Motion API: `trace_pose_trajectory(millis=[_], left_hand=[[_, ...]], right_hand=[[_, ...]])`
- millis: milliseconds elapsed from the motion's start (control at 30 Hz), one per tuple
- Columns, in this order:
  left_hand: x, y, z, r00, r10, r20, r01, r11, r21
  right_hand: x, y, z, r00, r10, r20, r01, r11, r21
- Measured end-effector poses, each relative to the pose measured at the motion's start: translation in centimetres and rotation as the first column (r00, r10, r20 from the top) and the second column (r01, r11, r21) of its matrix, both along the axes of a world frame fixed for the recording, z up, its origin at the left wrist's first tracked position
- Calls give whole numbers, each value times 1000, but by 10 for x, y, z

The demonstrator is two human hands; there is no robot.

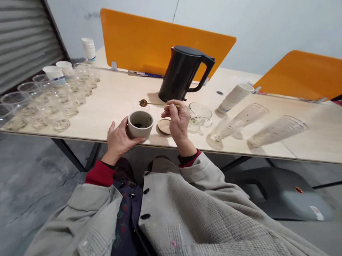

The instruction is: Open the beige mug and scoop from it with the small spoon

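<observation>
My left hand (118, 139) wraps around a small beige ceramic jar (140, 124) at the table's front edge; dark loose leaves lie inside it. My right hand (176, 118) pinches the handle of a thin golden spoon (149, 103), held level above the table with its bowl pointing left, just behind the jar. The spoon's bowl carries a small dark heap. A round wooden lid (164, 126) lies flat beside the jar, under my right hand. A glass mug (198, 116) with dark bits at its bottom stands just right of that hand.
A black electric kettle (182, 74) stands behind the spoon. Several clear plastic cups (39, 104) and paper cups (56, 73) crowd the table's left side. Tilted stacks of paper cups (234, 97) and clear cups (276, 132) lie at right. Orange dividers (155, 45) line the back.
</observation>
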State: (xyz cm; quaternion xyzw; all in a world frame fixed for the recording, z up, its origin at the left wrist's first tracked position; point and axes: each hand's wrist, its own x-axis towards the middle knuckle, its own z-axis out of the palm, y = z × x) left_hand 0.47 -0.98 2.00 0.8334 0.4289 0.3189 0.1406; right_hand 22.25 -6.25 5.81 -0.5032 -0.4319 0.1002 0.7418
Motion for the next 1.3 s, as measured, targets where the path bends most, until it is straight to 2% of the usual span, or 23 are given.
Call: trace_pose_trajectory(millis=[100,267,367,567,733,867,1067,1300], left_hand=[[0,0,0,1000,-5,-1,5,1000,1],[0,-1,1,1000,-11,-4,11,1000,4],[0,-1,1,1000,-9,-3,9,1000,5],[0,-1,1,1000,-9,-7,9,1000,1],[0,-1,1,1000,-8,-6,8,1000,2],[0,-1,2,1000,-1,-18,1,1000,-5],[0,-2,4,1000,7,-27,-7,1000,-16],[0,0,1,1000,3,-30,-3,1000,-2]], right_hand=[[0,1,-2,999,-13,41,14,999,-39],[0,1,-3,996,-3,89,3,1000,6],[-1,1,-3,988,11,153,-9,1000,-11],[-5,-1,-1,991,-11,131,9,1000,17],[-6,-3,0,962,47,270,-39,999,-36],[-4,1,-2,985,12,170,-14,1000,11],[2,4,-6,996,61,-72,-57,996,62],[1,2,-7,988,80,-133,-68,993,94]])
